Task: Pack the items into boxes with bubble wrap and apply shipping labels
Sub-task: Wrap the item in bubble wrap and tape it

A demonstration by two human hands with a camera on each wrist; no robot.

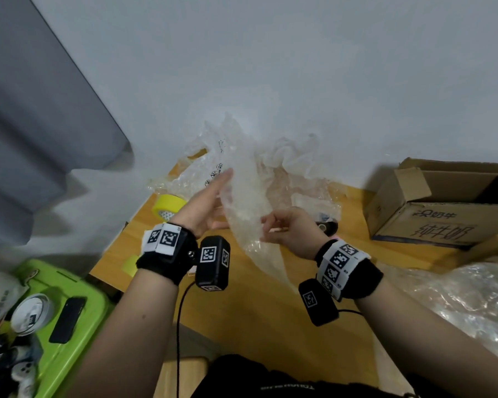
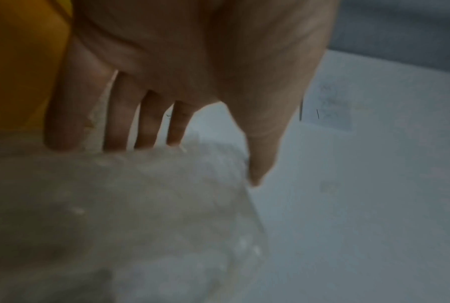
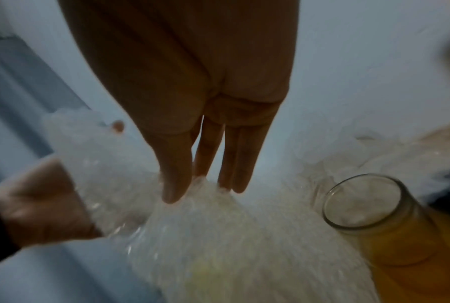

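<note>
Bubble wrap [image 1: 249,202]: clear, crinkled sheet, hanging at frame centre above the wooden surface [image 1: 259,311]. Left hand [image 1: 206,203] lying flat against it, fingers straight; right hand [image 1: 289,228] pinching its edge.

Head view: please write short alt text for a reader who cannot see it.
Two hands hold up a sheet of bubble wrap over a wooden table: the left hand lies flat against it, the right hand pinches it. An open cardboard box stands at right.
</note>
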